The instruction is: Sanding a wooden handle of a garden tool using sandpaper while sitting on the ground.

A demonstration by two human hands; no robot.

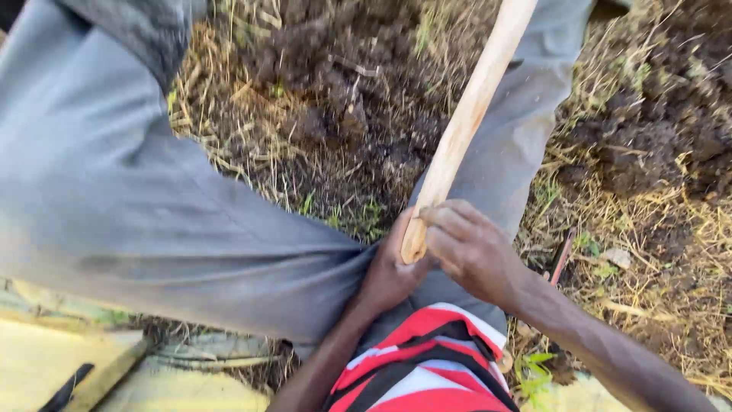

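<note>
Head cam looks straight down. Both hands are on the butt end of a pale wooden handle (467,122), close in front of the waist. Left hand (390,268) is wrapped around the very end from the left and below, fingers closed on it. Right hand (473,248) is closed on it from the right and above, fingers curled over the tip. The two hands touch each other, so I read this as one stacked grip right at the end, neither hand further up the shaft. Long axis: the handle runs from the hands up and slightly right in the frame, away from the body, and leaves the top edge; I can't see what's on its far end. It passes over the right trouser leg (526,114), grey cloth, with the left leg (114,191) filling the left side of the view. Between the legs is dark turned soil (343,91) with dry straw (229,130) and a few green shoots. More clods lie to the right (656,130). A thin reddish stick (563,255) lies in the straw just right of the right hand. Red, white and black striped shirt (427,358) at bottom. Something yellowish (46,358) sits at bottom left, can't tell what.
</note>
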